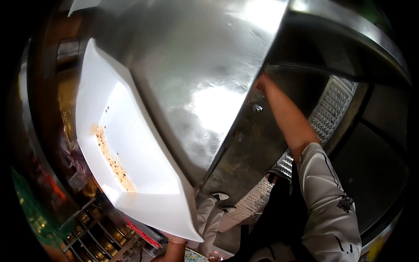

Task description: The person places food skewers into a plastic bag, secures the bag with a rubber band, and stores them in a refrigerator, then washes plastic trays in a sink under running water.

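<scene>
A white tray (148, 153) with flared sides is tilted at the left. Orange-brown residue and small dark specks lie along its bottom. At its lower corner, my left hand (175, 239) grips the rim, with the fingers mostly hidden by the tray. My right arm, in a light sleeve, reaches up beside a shiny metal surface (174, 56). My right hand (261, 82) is at the edge of that surface, its fingers hidden behind the edge.
A metal rack (94, 231) with brass-coloured round parts is at the lower left. Another person's light trouser legs (208, 220) and shoe show below the tray. A perforated metal strip (329, 109) crosses the dark floor. Part of another white object (80, 5) is at the top left.
</scene>
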The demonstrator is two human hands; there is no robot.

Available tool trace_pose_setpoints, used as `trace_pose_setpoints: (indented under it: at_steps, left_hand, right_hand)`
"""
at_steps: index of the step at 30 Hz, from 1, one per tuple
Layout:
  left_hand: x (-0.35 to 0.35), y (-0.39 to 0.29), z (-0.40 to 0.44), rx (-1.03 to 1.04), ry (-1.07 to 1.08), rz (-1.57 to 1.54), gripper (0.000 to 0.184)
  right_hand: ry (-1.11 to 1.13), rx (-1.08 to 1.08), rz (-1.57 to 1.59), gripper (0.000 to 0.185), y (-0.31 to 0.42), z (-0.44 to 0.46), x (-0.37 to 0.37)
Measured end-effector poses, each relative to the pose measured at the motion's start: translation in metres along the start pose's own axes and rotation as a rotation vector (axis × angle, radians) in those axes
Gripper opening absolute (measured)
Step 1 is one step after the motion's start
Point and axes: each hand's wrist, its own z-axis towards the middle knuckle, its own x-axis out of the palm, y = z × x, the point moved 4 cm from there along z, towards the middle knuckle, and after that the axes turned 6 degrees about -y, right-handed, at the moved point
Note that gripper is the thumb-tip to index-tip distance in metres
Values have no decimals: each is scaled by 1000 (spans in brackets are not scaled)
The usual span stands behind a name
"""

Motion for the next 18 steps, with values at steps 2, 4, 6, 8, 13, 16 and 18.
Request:
trace_pose_setpoints:
  at_steps: [2,4,6,8,13,16,18]
  left_hand:
    - [-12,-29,22,24,-44,-15,53]
    - [-45,-96,59,144,-225,93,54]
    - [-54,-109,69,190,-304,43,59]
    - [-61,-115,75,190,-285,-28,67]
    - [-70,-110,72,219,-361,-220,63]
    - [-77,-116,73,129,-451,-384,45]
    - [-71,-143,69,-164,-523,-847,42]
  right_hand:
    - [-91,-239,-529,39,-12,12,-18]
    - [-232,-458,-761,35,-12,-44,-39]
    - [-190,-490,-713,35,3,-112,-52]
    - [-99,-871,-1008,28,78,-190,-41]
    - [-450,-1476,-1638,37,279,-212,-117]
    - [-546,-1358,-2167,40,345,-161,-195]
    - [-362,-1232,-2231,40,348,-127,-241]
